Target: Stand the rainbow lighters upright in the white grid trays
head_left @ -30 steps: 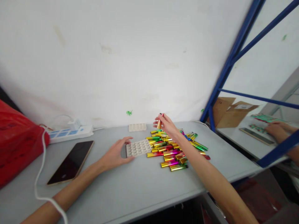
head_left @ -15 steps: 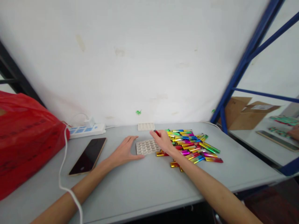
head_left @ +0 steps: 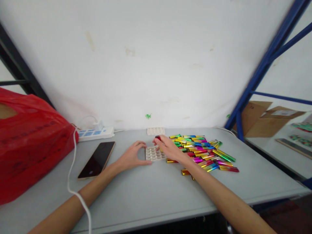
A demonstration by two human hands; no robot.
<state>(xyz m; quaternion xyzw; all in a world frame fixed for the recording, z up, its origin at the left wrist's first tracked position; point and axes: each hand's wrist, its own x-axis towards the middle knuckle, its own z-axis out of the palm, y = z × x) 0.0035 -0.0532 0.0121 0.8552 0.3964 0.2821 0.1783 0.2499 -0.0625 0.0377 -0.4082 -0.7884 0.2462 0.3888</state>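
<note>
A pale tray with rows of holes (head_left: 151, 154) lies flat on the grey table. My left hand (head_left: 133, 156) curves around its left end, thumb at the near edge and fingers at the far corner. Above the tray's right side my right hand (head_left: 168, 148) pinches a shiny lighter with a dark red top (head_left: 158, 137); its lower part is mostly hidden by the fingers. To the right lies a loose pile of metallic lighters (head_left: 200, 151) in gold, red, green, blue and purple, partly behind my right hand.
A second pale tray (head_left: 156, 131) stands by the wall. On the left are a phone (head_left: 97, 160), a power strip (head_left: 96, 133), a white cable (head_left: 73, 182) and a red plastic bag (head_left: 36, 146). Blue rack posts (head_left: 255, 78) and a cardboard box (head_left: 263, 122) are at the right.
My right hand has shifted slightly left and lower over the tray with the lighter. My left fingers have closed in nearer to the tray's edges. The view has moved a little.
</note>
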